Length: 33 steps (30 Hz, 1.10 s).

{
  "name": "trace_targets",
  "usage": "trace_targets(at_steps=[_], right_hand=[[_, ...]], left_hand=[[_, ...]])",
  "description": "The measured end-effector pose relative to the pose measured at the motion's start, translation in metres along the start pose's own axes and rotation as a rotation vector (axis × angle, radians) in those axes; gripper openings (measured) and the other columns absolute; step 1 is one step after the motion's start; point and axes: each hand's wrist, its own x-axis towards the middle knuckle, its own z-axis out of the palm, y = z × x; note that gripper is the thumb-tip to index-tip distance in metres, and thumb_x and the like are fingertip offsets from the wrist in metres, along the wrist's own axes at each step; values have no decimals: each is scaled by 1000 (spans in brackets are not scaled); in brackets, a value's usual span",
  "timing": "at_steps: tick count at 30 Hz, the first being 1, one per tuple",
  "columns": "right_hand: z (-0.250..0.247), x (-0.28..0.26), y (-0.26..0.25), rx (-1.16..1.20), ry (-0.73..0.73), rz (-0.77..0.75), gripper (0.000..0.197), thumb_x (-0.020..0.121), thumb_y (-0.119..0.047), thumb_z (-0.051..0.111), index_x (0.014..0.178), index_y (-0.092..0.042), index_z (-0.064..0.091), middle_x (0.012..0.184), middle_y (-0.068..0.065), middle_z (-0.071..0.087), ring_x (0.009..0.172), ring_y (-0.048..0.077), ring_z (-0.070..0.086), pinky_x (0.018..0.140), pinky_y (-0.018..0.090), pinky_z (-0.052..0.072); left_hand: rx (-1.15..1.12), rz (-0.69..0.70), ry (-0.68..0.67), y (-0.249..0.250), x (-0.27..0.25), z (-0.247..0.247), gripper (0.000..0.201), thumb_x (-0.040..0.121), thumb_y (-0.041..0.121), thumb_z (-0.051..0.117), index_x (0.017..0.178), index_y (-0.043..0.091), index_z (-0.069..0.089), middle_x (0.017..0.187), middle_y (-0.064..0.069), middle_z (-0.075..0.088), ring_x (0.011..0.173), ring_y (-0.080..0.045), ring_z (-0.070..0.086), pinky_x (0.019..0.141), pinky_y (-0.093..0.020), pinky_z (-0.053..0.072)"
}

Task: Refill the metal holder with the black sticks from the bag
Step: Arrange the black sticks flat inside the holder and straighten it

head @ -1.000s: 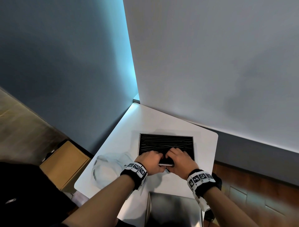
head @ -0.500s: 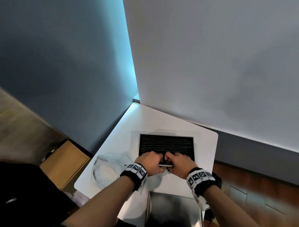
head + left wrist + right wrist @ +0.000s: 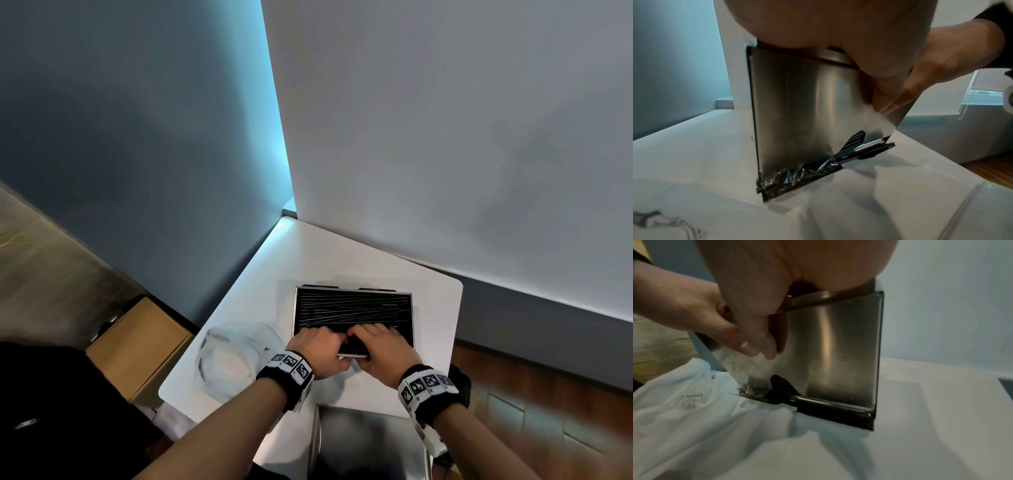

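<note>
The open rectangular steel holder (image 3: 354, 294), standing on the white table (image 3: 308, 260), is nearly filled with thin black sticks (image 3: 352, 306). The left hand (image 3: 317, 347) and right hand (image 3: 383, 346) are curled over its near rim, thumbs outside. Levelling is judged underway; crossed sticks need straightening next.

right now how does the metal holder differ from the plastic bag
The metal holder is a rigid, shiny, upright box; the plastic bag is soft, translucent white and crumpled flat. The holder is packed with black sticks and both hands rest on it; the bag lies untouched. Both sit on the white table.
</note>
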Motion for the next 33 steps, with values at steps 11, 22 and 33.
trace_targets(at_steps=[11,22,33], right_hand=[[2,0,-1,96,-152,67,27,81,-32,54,100,-33,35,100,-4,64,90,26,63,77,38,51],[3,0,-4,3,-94,58,37,82,-31,54,116,-32,41,114,-4,63,115,21,52,97,39,40],[-7,8,-4,158,-256,115,29,79,-24,52,100,-35,36,101,-8,66,91,24,63,77,37,52]], left_hand=[[-55,-34,45,3,-6,1,41,81,54,58,112,27,61,113,-2,69,97,-36,67,81,-38,50],[2,20,-15,1,-5,-1,40,89,54,52,122,33,64,111,-2,72,102,-33,67,89,-40,52],[-58,-38,5,2,1,0,42,81,54,57,116,30,61,110,-4,71,99,-34,68,83,-38,52]])
